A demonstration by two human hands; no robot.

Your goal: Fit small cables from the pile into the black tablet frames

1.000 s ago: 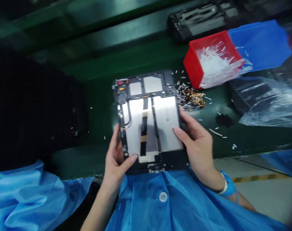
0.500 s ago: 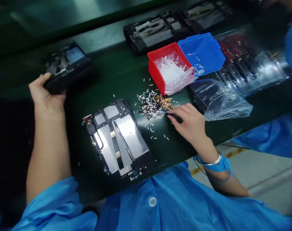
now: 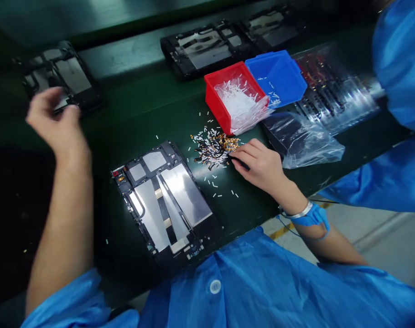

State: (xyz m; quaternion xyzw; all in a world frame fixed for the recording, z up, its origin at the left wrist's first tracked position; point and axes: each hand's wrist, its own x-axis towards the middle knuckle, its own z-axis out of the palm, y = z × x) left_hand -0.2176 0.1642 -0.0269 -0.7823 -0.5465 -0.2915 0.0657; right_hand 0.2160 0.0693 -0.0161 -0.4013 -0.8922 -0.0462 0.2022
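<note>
An opened tablet frame (image 3: 166, 200) with silver plates lies flat on the dark green table, in front of my blue coat. My right hand (image 3: 258, 165) rests to its right, fingers pinched at the edge of a heap of small black, white and gold parts (image 3: 212, 146). My left hand (image 3: 53, 120) is raised at the far left, blurred, fingers curled, just in front of another dark tablet frame (image 3: 62, 75). It appears to hold nothing.
A red bin (image 3: 230, 95) of white strips and a blue bin (image 3: 279, 77) stand behind the heap. Clear plastic bags (image 3: 306, 141) lie to the right. More tablet frames (image 3: 202, 45) line the far side. A co-worker's blue sleeve (image 3: 402, 59) is at the right.
A second ago both hands held the tablet frame; it now lies on the table. My left hand has let go of the far-left frame and lifted. My right hand reached the parts heap.
</note>
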